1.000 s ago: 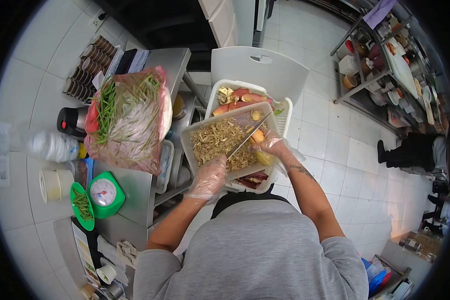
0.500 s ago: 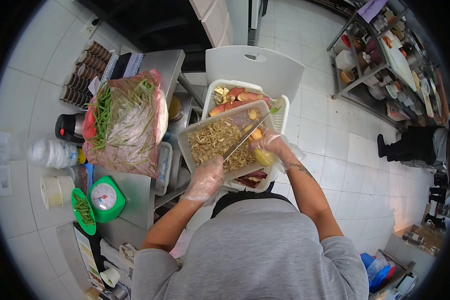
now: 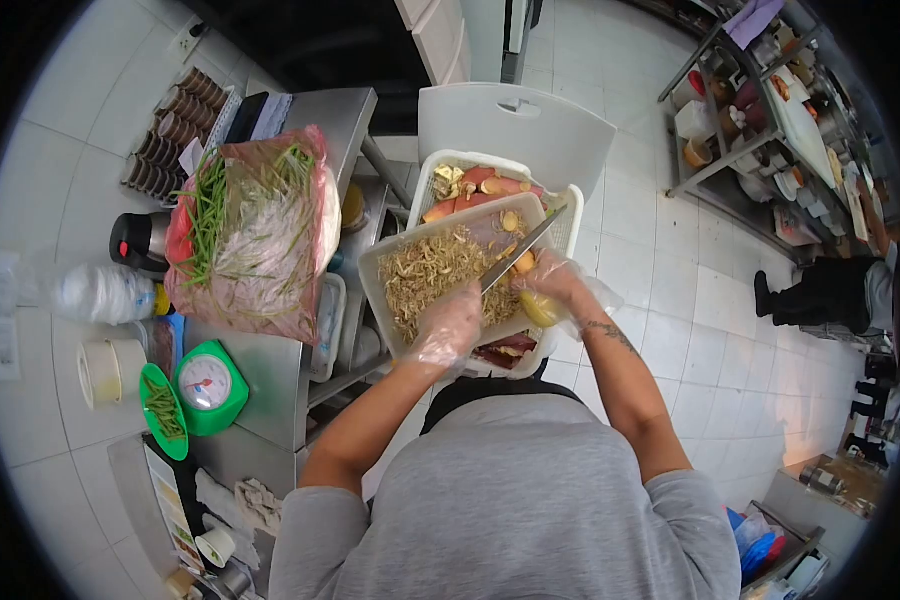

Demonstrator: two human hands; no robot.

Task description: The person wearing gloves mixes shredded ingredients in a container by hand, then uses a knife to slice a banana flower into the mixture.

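Observation:
My left hand [image 3: 452, 325], in a clear plastic glove, is closed around the handle of a large knife [image 3: 526, 246]. Its blade slants up and right over a pale plastic tub [image 3: 375, 285]. My right hand [image 3: 558, 280], also gloved, is wrapped round a yellow-orange peeled vegetable, perhaps a sweet potato [image 3: 538, 308]; its orange end shows beside the blade. Brownish shreds [image 3: 425, 275] fill much of the tub, and a few round yellow slices [image 3: 511, 220] lie near its far corner. Beneath the tub, a white basket [image 3: 573, 220] holds red-skinned pieces [image 3: 460, 208].
The basket rests on a white chair [image 3: 510, 125]. To the left, a steel table [image 3: 270, 395] carries a pink plastic bag of green stalks [image 3: 260, 230] and a green scale [image 3: 213, 388]. Loaded shelves [image 3: 760, 140] stand at the right, with a person's dark-clothed legs [image 3: 820, 290] nearby.
My left hand and the knife have shifted right and slightly up. The blade now lies closer to the vegetable's end. My right hand keeps its hold, moved slightly right.

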